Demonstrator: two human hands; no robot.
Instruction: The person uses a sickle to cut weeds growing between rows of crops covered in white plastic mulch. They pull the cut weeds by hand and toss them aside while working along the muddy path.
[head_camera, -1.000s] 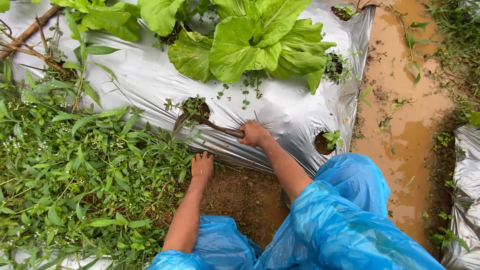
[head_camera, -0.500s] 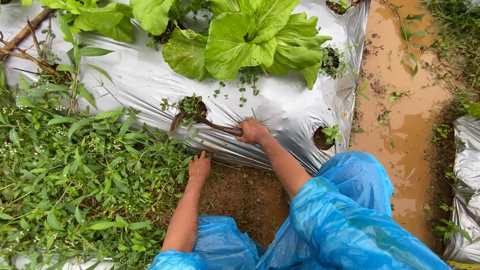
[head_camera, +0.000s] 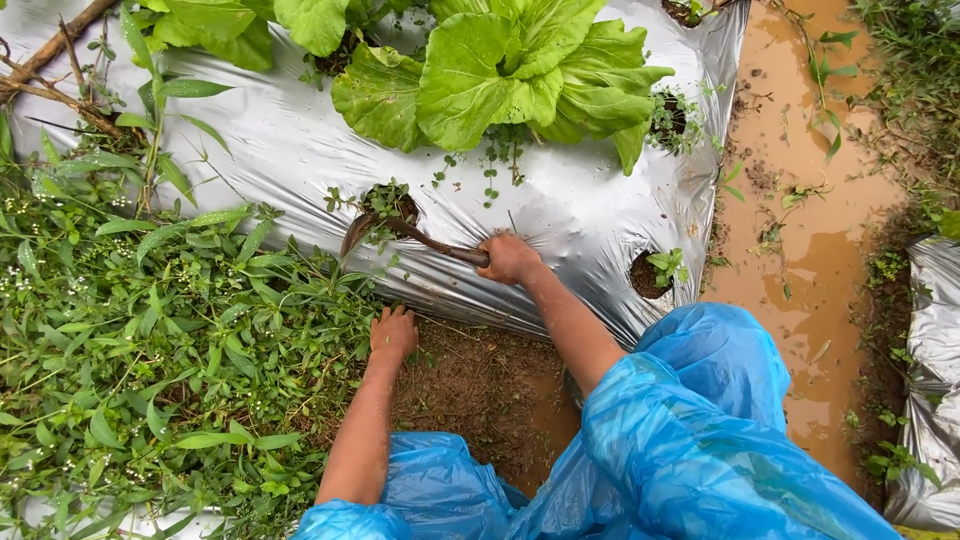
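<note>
My right hand (head_camera: 508, 257) is closed around the handle of a small curved sickle (head_camera: 400, 231), whose rusty blade hooks down at the edge of a planting hole (head_camera: 392, 203) in the silver plastic mulch sheet (head_camera: 290, 150). My left hand (head_camera: 393, 335) rests lower, its fingers curled into the weeds (head_camera: 180, 340) where they meet bare brown soil (head_camera: 480, 385). Both arms come out of blue plastic raincoat sleeves (head_camera: 680, 440).
Large leafy green cabbages (head_camera: 510, 75) grow through the sheet at the top. A small seedling (head_camera: 660, 265) sits in a hole to the right. A muddy wet furrow (head_camera: 815, 240) runs down the right side, with another silver sheet (head_camera: 925, 380) beyond. Dry sticks (head_camera: 50, 70) lie top left.
My left hand has slid a little left and deeper into the weeds. My right hand and the sickle stay at about the same place by the hole.
</note>
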